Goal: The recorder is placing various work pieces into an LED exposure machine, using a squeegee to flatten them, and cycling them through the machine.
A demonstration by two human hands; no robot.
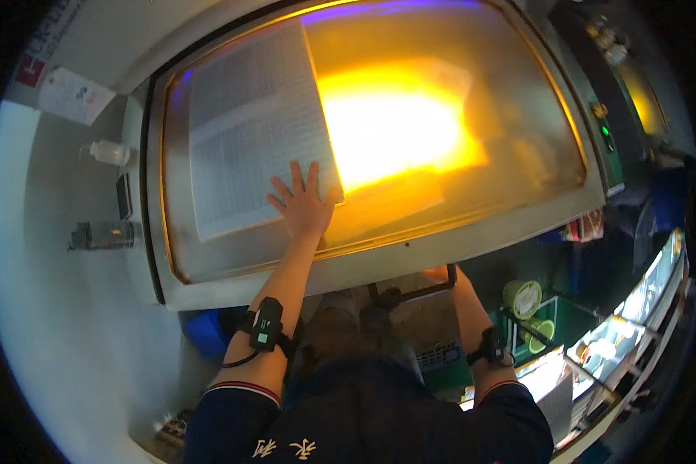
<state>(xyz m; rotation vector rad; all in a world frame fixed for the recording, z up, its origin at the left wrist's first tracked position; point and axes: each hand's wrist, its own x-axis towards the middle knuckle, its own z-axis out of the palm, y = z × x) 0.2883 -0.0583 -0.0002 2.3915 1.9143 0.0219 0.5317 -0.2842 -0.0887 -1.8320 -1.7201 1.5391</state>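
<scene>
My left hand (308,209) lies flat with fingers spread on the lower right corner of a pale grey sheet or thin panel (247,139) covered in fine rows of marks. The sheet rests on the left half of a wide, glossy framed glass surface (510,185). Bright yellow light glows right beside the sheet's edge. My right hand (439,274) is below the surface's front rim, at the right end of a black U-shaped handle (414,295). Its fingers are mostly hidden, so whether they grip the handle cannot be seen.
A white bottle (110,153), a dark phone-like object (124,196) and a grey item (100,235) lie left of the machine. A green indicator light (605,131) glows at right. Round green-rimmed containers (524,298) stand lower right, near a brightly lit rack (611,340). Something blue (207,331) sits below left.
</scene>
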